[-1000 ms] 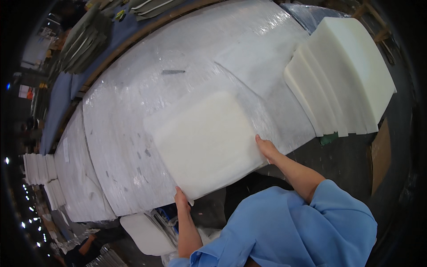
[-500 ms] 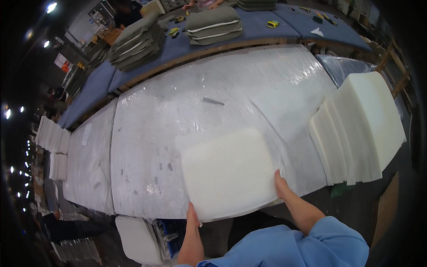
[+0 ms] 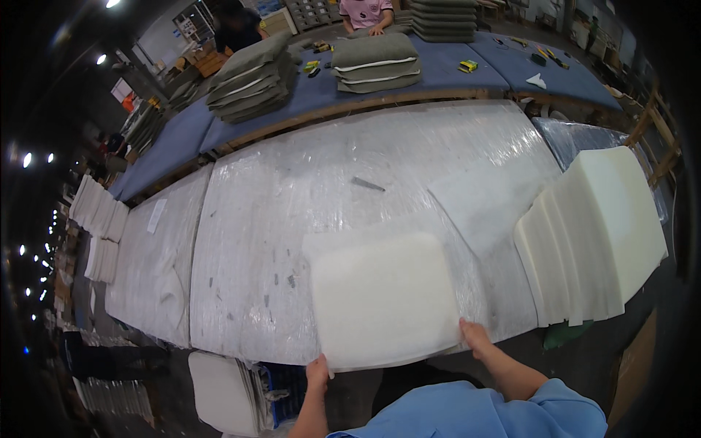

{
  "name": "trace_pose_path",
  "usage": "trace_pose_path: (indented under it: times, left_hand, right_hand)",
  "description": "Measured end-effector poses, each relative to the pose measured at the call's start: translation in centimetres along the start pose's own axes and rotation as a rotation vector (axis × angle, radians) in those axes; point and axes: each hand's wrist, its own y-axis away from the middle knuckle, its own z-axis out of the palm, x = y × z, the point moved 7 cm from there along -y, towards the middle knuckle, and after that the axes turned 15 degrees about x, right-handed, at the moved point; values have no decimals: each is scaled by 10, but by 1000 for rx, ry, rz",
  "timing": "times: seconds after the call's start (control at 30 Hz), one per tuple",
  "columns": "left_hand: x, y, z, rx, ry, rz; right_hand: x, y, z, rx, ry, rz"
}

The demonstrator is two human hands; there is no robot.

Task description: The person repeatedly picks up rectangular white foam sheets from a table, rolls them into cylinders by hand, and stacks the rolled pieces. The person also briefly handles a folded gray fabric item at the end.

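Note:
A cream-white foam cushion pad [image 3: 383,296] with rounded corners lies at the near edge of a table wrapped in clear plastic. A thin, paler sheet shows past its far and left edges. My left hand [image 3: 318,371] closes on the pad's near left corner, the fingers partly hidden below it. At the near part of the right edge my right hand [image 3: 476,337] grips the pad, its fingers mostly out of sight underneath.
Right of me stands a leaning stack of white foam pads [image 3: 584,237]. More pads [image 3: 223,394] are piled below the table's near edge. A grey strip [image 3: 368,184] lies on the plastic cover [image 3: 255,219]. Grey-green cushions [image 3: 377,64] rest on the blue table [image 3: 321,102] opposite, where people work.
My right hand has slid nearer to me along the pad's right edge. The view has tilted up a little. The pad stays at the near table edge.

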Motion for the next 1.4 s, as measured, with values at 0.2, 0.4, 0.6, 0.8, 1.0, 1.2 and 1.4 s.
trace_pose_path:
  times: [0.2,0.4,0.6,0.8,1.0,1.2,1.4]
  left_hand:
    - [-11,4,17,11,146,-166]
    - [-15,4,24,-20,408,-273]
    - [-25,-6,37,-142,618,-363]
    - [-22,-10,49,-330,853,-411]
    - [-61,-13,40,-351,349,-533]
    - [-60,-37,3,71,240,-159]
    - [-43,-22,44,-70,285,-207]
  right_hand:
    - [11,-5,23,22,50,124]
    - [7,-7,31,-113,34,215]
    - [11,-9,41,-129,-25,244]
    - [3,-3,59,-350,-278,258]
    - [-5,1,8,-358,197,371]
    - [-2,-28,-39,-114,108,88]
    - [27,-24,27,-93,164,104]
